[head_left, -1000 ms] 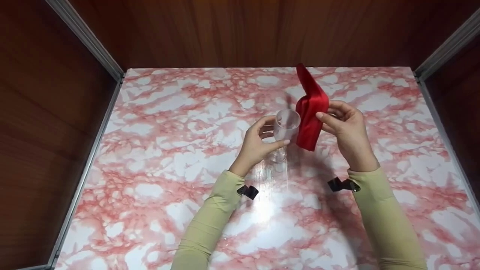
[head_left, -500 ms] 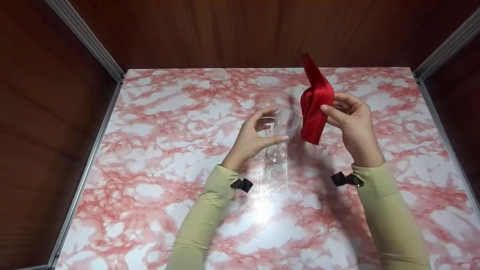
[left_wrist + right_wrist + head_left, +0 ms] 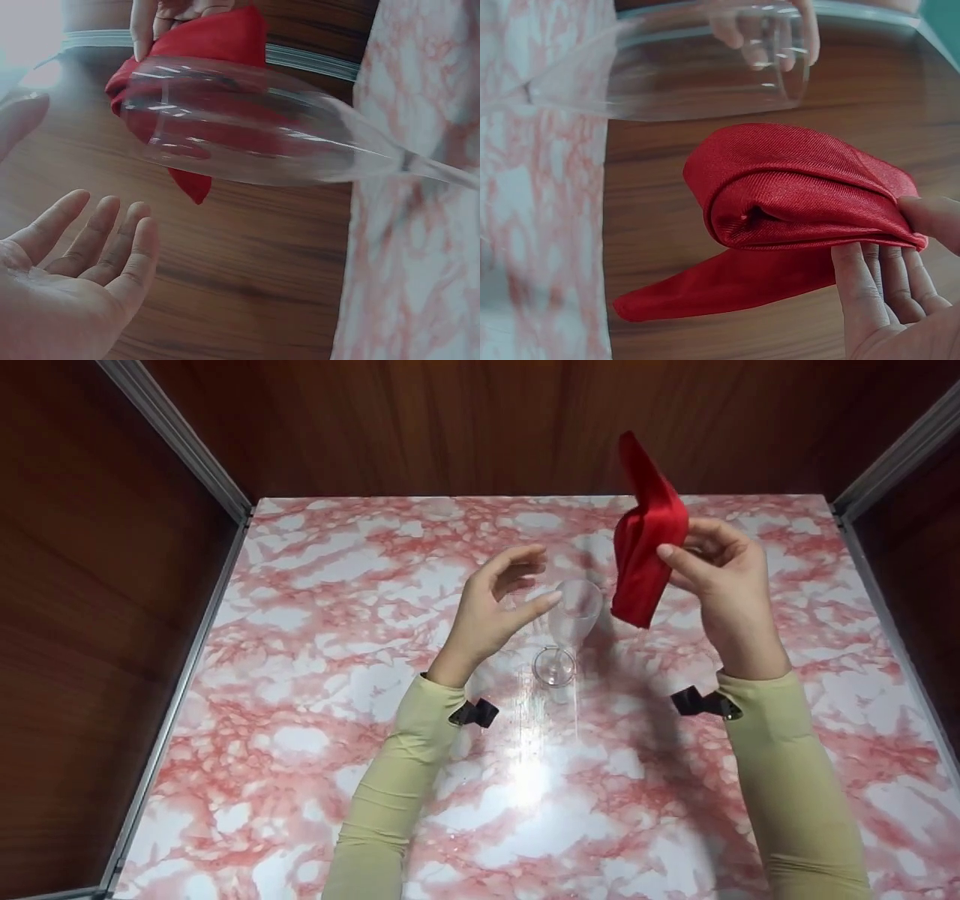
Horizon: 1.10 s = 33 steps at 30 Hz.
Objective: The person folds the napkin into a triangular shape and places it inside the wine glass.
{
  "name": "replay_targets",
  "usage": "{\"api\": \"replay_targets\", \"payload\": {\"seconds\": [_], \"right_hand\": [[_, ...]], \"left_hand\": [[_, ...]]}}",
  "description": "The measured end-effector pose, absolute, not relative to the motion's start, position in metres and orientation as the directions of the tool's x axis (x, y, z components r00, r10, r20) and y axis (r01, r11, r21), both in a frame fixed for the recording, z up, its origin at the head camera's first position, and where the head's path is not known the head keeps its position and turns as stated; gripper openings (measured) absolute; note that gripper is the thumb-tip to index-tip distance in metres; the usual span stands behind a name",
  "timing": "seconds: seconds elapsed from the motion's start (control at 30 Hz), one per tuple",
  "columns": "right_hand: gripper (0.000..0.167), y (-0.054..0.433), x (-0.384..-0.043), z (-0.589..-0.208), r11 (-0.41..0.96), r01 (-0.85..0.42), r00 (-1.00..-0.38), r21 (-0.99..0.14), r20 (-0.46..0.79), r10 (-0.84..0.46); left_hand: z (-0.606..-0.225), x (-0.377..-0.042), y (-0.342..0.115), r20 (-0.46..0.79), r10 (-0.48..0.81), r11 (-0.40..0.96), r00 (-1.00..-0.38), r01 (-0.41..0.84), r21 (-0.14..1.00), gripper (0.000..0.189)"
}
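A clear stemmed glass [image 3: 574, 615], shaped like a champagne flute, stands upright on the table, its round foot [image 3: 554, 667] flat on the surface. My left hand [image 3: 495, 604] is just left of the glass, fingers loosely spread and holding nothing; the left wrist view shows a gap between the fingers and the bowl [image 3: 262, 127]. My right hand [image 3: 731, 589] pinches a folded red satin cloth [image 3: 649, 540] between thumb and fingers, up and to the right of the glass. In the right wrist view the folded cloth [image 3: 795, 195] has rolled layers, and one pointed end trails out below.
The table [image 3: 315, 802] has a red and white marbled top. Dark wood panels [image 3: 450, 427] enclose it at the back and sides, with metal strips [image 3: 180, 660] along the edges. A bright light reflection lies in front of the glass.
My left hand has let go of the glass and drawn back to the left. My right hand has lifted the red cloth up and to the right, away from the glass.
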State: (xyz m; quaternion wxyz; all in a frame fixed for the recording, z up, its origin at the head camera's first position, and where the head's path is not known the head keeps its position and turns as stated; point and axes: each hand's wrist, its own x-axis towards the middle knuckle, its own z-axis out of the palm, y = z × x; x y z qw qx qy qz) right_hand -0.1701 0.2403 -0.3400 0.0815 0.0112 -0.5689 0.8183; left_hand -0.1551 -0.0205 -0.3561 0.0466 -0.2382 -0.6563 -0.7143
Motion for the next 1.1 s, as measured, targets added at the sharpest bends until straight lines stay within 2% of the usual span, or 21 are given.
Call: {"api": "replay_targets", "payload": {"seconds": [0.37,0.6,1.1], "right_hand": [[0.04,0.233,-0.172,-0.308,-0.27,-0.233,-0.972,-0.934,0.214,0.096],[0.04,0.221,-0.17,-0.298,-0.238,-0.247,-0.969,-0.94,0.239,0.062],[0.034,0.202,-0.168,-0.294,-0.301,-0.303,-0.948,-0.904,0.319,-0.005]], "left_hand": [[-0.321,-0.158,-0.007,0.485,0.228,-0.174,-0.844,0.455,0.873,0.044],[-0.311,-0.162,0.002,0.465,0.261,-0.172,-0.846,0.433,0.885,0.047],[-0.302,-0.168,0.008,0.422,0.258,-0.244,-0.869,0.364,0.899,0.047]]}}
